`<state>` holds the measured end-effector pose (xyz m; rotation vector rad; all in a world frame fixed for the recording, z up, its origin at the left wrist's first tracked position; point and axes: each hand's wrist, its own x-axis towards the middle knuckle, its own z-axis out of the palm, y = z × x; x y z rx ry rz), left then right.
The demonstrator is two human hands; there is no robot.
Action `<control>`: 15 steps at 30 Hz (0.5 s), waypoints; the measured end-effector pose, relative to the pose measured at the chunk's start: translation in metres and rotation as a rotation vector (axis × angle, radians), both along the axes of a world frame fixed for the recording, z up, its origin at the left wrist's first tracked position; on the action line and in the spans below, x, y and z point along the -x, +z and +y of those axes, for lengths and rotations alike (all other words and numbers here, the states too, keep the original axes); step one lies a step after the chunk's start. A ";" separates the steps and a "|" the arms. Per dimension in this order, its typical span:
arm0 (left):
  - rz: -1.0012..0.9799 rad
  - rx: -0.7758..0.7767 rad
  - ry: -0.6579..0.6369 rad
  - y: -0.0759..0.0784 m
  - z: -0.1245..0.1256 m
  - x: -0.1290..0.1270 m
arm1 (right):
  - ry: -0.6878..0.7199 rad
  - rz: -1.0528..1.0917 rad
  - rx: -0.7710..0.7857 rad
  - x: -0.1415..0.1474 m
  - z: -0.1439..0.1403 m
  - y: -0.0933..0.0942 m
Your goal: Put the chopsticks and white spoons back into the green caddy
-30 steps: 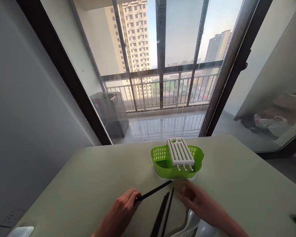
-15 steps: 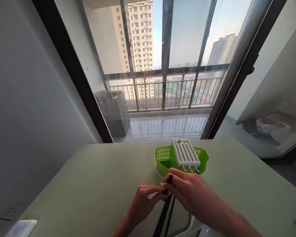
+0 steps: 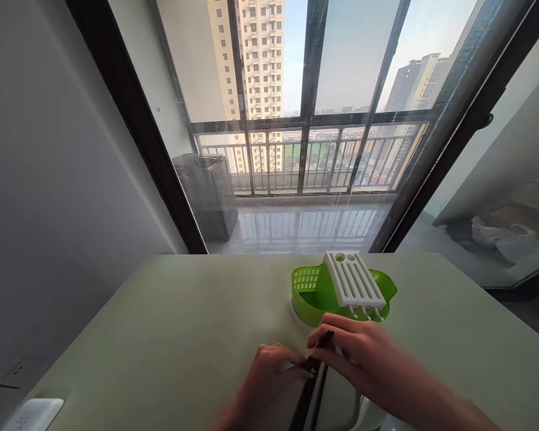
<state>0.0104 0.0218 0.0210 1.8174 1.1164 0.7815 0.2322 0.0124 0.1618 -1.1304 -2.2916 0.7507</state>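
Observation:
My right hand [image 3: 357, 356] pinches the tip of a black chopstick [image 3: 322, 341] just in front of the green slotted basket [image 3: 317, 293]. My left hand [image 3: 269, 374] rests beside it on the pale green table [image 3: 170, 335], its fingertips touching the bundle of black chopsticks [image 3: 306, 398] that runs down to the bottom edge. A white slotted rack [image 3: 354, 286] lies tilted across the basket's rim. Both hands meet over the chopsticks' upper ends.
A white object [image 3: 363, 413] lies under my right forearm at the bottom edge. A white device [image 3: 31, 414] sits at the table's near left corner. Beyond the far table edge a glass door shows a balcony with a dark bin [image 3: 206, 194].
The left hand held one chopstick apart from the others; both hands have since come together over the chopsticks' ends. The view has shifted, so the basket sits further right.

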 end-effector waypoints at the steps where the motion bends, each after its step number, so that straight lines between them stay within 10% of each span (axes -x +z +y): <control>1: -0.007 0.009 0.006 0.001 0.000 0.000 | -0.020 0.009 -0.007 0.000 0.000 0.001; 9: -0.073 0.029 0.102 0.002 -0.001 -0.001 | -0.062 0.054 -0.145 -0.003 0.001 0.010; 15: -0.406 0.053 0.311 -0.009 0.010 0.004 | -0.232 0.086 -0.257 -0.034 0.029 0.068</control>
